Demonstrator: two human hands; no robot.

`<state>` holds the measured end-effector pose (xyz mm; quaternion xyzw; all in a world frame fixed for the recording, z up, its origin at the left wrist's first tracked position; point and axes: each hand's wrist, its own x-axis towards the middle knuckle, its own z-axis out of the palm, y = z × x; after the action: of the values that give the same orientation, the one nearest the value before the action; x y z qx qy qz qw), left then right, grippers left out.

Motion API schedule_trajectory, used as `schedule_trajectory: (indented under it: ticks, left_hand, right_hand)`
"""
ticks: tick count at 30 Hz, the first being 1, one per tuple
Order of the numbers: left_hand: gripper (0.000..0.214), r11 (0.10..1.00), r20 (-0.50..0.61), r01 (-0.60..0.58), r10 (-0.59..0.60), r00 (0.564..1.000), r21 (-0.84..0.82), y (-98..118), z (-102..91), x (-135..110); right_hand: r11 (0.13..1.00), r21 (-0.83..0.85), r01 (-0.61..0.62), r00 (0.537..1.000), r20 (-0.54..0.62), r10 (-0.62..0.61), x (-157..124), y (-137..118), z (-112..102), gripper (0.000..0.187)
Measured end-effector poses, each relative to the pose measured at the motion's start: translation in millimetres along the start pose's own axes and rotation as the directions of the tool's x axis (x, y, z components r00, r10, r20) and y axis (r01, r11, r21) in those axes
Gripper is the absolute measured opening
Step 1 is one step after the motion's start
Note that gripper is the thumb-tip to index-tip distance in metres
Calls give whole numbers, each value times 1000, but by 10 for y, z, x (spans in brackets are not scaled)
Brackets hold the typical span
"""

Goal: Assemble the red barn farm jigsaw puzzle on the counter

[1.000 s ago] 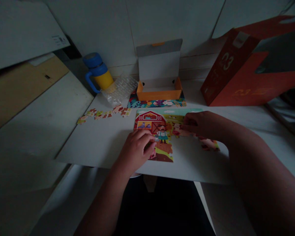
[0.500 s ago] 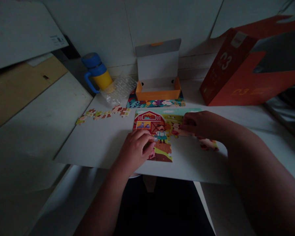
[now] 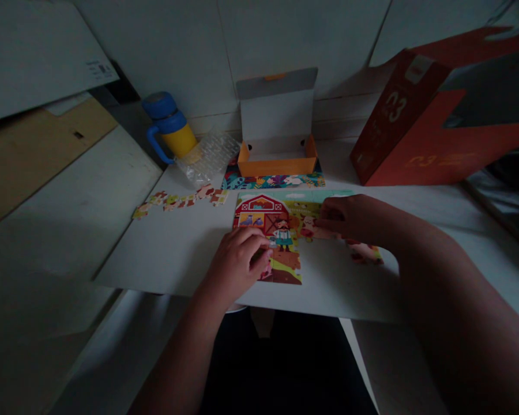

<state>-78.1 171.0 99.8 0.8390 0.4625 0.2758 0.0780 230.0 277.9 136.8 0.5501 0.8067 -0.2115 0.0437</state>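
A partly assembled farm jigsaw puzzle (image 3: 288, 259) lies on the white table, showing a red barn, a farmer and a cow. My left hand (image 3: 240, 256) rests over its lower left part, fingers curled and thumb close to them; what lies under the fingertips is hidden. At the puzzle's right side, my right hand (image 3: 346, 218) has its fingers bent down and pressed together on a puzzle piece beside the cow, mostly covered by the hand. Just below that hand sits a brown and pink group of pieces (image 3: 364, 252), partly hidden by the wrist.
Several loose puzzle pieces (image 3: 181, 200) lie at the left. Behind them stand a blue and yellow bottle (image 3: 179, 138) and crumpled clear plastic wrap (image 3: 210, 158). An opened orange box (image 3: 279, 167) is at the back, a large red box (image 3: 419, 132) at the right.
Hardly anything differs. Both hands keep their places on the puzzle; the whole view has shifted very slightly.
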Motion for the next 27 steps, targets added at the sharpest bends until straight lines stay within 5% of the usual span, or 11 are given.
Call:
schedule_trajectory:
  ticks: [27]
  left_hand:
    - [7, 1000, -2, 1, -1, 1000, -8, 11, -8, 5]
  right_hand:
    - [999, -8, 46, 998, -31, -46, -8, 24, 1, 30]
